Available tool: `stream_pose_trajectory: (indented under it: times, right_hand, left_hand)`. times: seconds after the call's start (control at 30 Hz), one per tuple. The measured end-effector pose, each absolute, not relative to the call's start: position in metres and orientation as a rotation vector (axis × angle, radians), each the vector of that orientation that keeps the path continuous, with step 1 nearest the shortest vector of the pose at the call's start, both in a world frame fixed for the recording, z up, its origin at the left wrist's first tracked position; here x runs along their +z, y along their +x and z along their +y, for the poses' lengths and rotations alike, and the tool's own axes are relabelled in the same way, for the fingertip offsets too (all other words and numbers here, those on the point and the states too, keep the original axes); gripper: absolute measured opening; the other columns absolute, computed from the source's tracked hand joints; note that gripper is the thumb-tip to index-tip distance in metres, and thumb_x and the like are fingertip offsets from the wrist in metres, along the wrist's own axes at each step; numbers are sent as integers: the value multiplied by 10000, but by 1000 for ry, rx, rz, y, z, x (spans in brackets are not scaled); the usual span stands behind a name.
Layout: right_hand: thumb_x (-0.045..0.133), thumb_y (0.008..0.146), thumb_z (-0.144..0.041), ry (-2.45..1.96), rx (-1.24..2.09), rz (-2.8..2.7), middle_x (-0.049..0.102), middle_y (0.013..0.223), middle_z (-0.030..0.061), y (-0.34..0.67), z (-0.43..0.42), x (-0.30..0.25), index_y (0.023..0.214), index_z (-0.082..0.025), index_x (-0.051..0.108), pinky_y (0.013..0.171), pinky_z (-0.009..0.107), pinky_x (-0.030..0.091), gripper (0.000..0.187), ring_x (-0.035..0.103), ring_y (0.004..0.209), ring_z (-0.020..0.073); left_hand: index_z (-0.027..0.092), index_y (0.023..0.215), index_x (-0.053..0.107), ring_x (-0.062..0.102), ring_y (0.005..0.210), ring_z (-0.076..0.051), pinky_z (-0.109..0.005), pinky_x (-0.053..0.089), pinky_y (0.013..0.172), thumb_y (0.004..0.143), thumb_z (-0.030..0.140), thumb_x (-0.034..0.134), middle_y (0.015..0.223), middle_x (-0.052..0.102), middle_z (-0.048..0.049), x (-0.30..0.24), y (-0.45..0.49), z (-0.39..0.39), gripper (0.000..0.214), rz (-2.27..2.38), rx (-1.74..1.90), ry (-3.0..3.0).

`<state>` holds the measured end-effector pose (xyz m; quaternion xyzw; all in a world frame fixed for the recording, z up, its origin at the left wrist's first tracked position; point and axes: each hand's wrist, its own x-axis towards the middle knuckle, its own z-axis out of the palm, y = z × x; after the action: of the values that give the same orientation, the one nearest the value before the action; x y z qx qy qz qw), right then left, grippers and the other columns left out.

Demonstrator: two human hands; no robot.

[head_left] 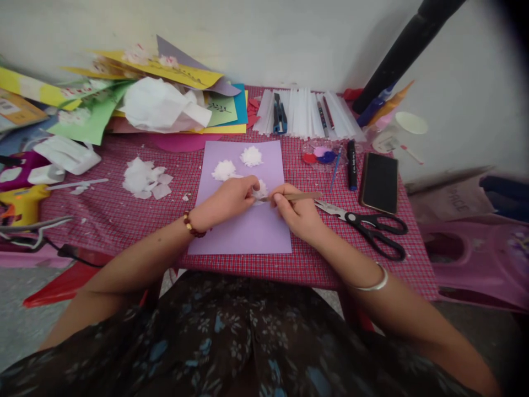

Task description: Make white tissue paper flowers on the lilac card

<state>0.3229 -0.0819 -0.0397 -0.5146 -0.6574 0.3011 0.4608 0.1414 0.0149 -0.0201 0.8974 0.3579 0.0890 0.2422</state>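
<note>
A sheet of purple paper [239, 231] lies flat on the checked tablecloth. Two white ruffled paper flowers, one at the upper right [252, 156] and one to its left [223, 170], rest on it. Between my hands is a third white paper flower [261, 191], partly covered by fingers. My left hand [231, 201] is closed in a pinch at that flower's near left side. A thin flat brown stick [303, 196] is gripped in my right hand [298, 212], its tip pointing left at the flower. Fingers hide the exact contact.
Black-handled scissors [363, 223], a phone [379, 183] and a black marker [351, 165] lie to the right. Paint pots [320, 155] and white glue sticks [303, 113] sit behind. On the left are white petals [144, 177], a yellow glue gun [22, 207] and stacked coloured paper [165, 71].
</note>
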Motion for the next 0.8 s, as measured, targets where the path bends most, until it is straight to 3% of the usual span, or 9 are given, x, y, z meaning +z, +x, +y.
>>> stream_pose_trajectory:
  times: [0.2,0.37,0.47,0.67,0.8]
  right_hand:
    - [421,987,-257,-1332,625,-1781,614,783,19,322,-80,-39,912,-204,590,665,297,430,193,568,699,156]
    - [437,980,-216,-1340,478,-1921,668,918,54,322,-83,-41,981,-205,615,731,305,467,179,620,820,181]
    - [420,982,-204,-1389,368,-2063,668,957,68,320,-86,-42,1011,-219,620,688,295,456,202,625,841,192]
    - [439,961,-176,-1454,154,-2306,650,914,90,313,-91,-43,945,-197,639,560,293,356,201,536,695,180]
    - [451,961,-185,-1377,294,-2116,648,914,82,317,-92,-42,968,-204,636,614,292,418,186,580,744,184]
  left_hand:
    - [138,992,642,558,646,-126,-266,402,632,796,122,571,738,645,-19,-21,142,14,209,941,276,2371]
    - [148,914,658,591,740,-129,-260,444,682,821,235,599,884,683,-48,-23,132,29,140,1015,651,2273]
    - [154,957,683,620,820,-143,-270,463,742,860,240,531,970,712,-58,-26,126,40,199,1002,641,2249]
    - [156,956,725,639,833,-152,-271,465,763,852,186,483,944,742,-56,-33,126,44,265,954,517,2247]
    - [151,905,719,622,773,-141,-255,461,711,818,208,524,874,735,-47,-34,124,48,220,959,612,2156]
